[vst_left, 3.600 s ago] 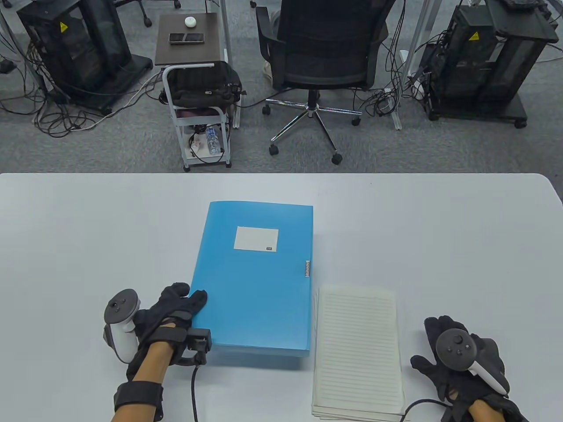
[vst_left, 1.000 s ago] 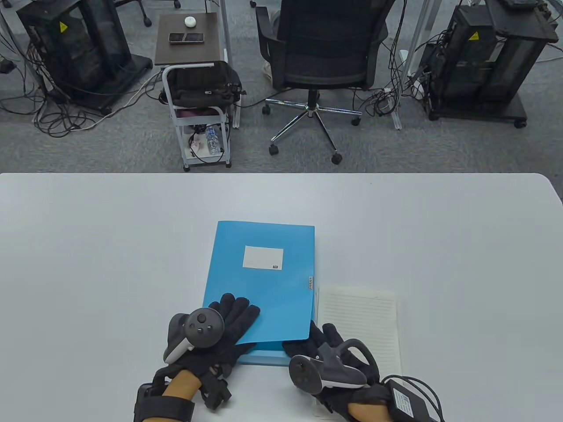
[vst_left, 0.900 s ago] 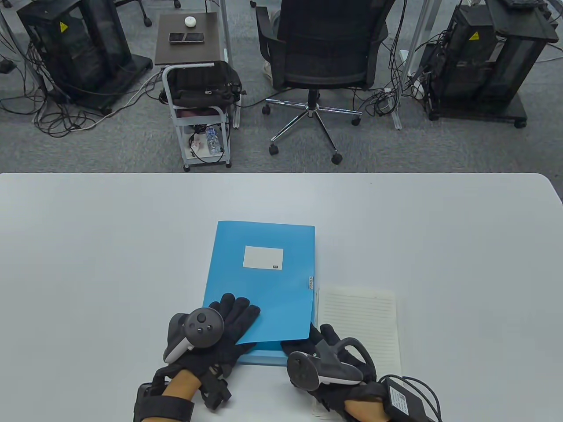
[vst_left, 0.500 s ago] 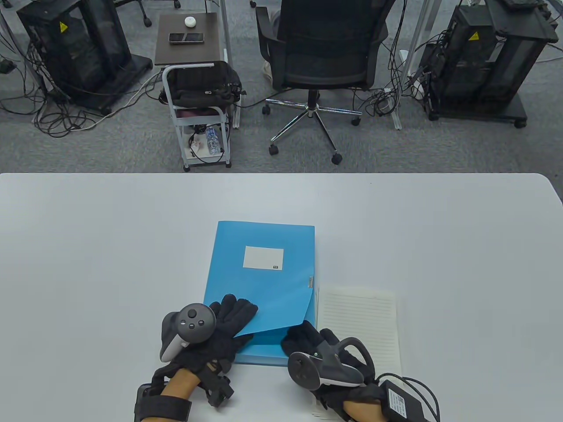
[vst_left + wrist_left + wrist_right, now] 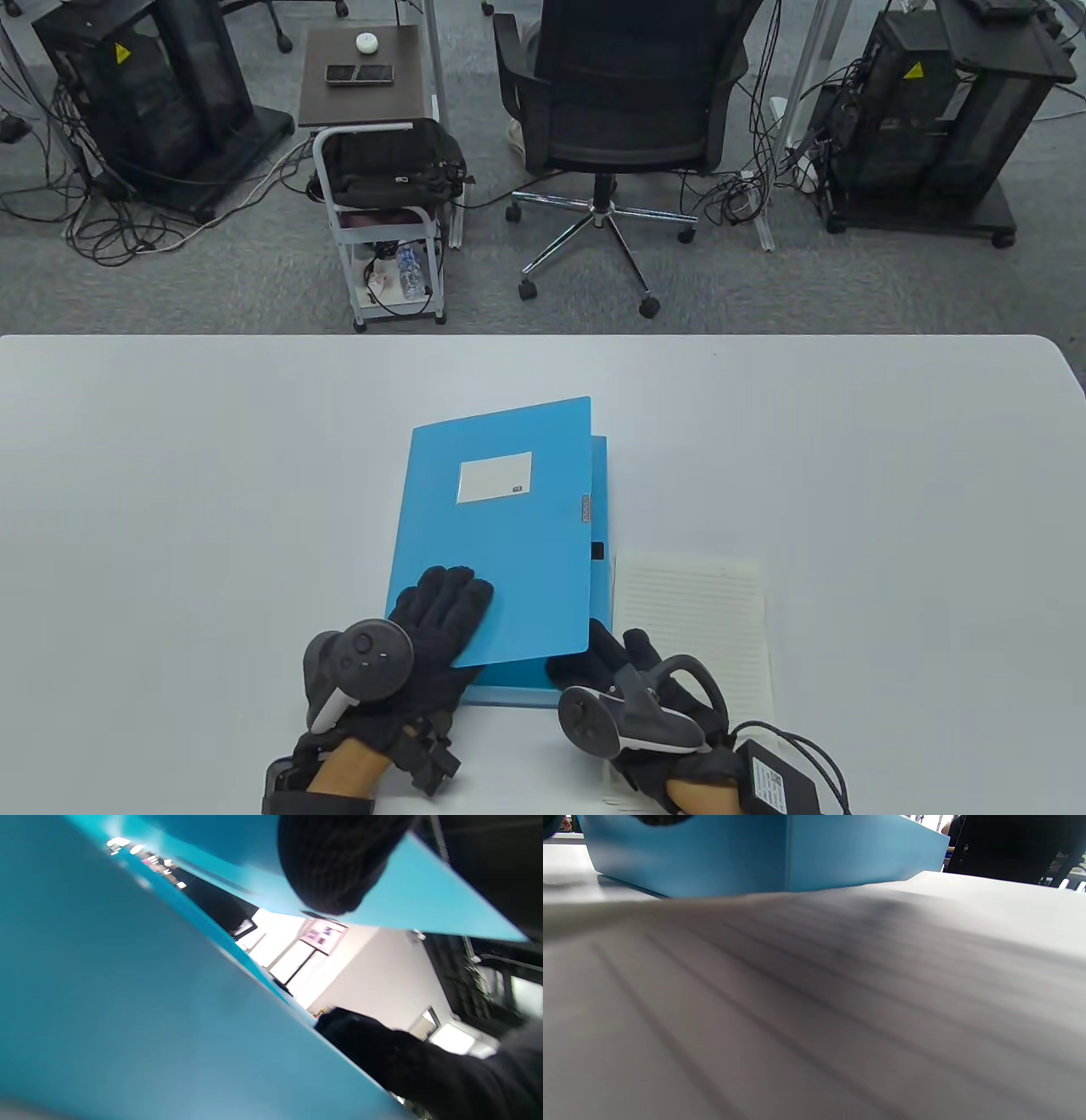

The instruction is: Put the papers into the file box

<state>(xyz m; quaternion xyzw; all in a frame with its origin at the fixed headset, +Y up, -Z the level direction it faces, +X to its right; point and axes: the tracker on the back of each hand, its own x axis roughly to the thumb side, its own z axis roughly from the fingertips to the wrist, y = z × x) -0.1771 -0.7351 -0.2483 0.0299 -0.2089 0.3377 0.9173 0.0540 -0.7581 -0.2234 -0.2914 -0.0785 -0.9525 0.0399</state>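
The blue file box [image 5: 599, 501] lies flat at mid table, its labelled lid [image 5: 501, 526] raised and swung a little left. My left hand [image 5: 441, 613] grips the lid's near left corner, fingers on top; the left wrist view shows the thumb [image 5: 335, 866] under the lid [image 5: 424, 912], above the box [image 5: 106, 1005]. My right hand [image 5: 612, 655] lies at the box's near right corner, fingers stretched under the lid's edge and holding nothing. The stack of lined papers [image 5: 696, 628] lies right of the box, partly under my right wrist, and fills the right wrist view [image 5: 814, 1005].
The white table [image 5: 891, 475] spreads wide on both sides and behind the box. An office chair [image 5: 624, 102], a small cart [image 5: 382, 204] and equipment racks stand on the floor beyond the far edge. A cable and a small pack hang at my right wrist [image 5: 776, 777].
The lid has come up from a curled near corner to a full lift and swung left, uncovering the box's right rim. My left hand moved slightly with it; the right hand stayed put.
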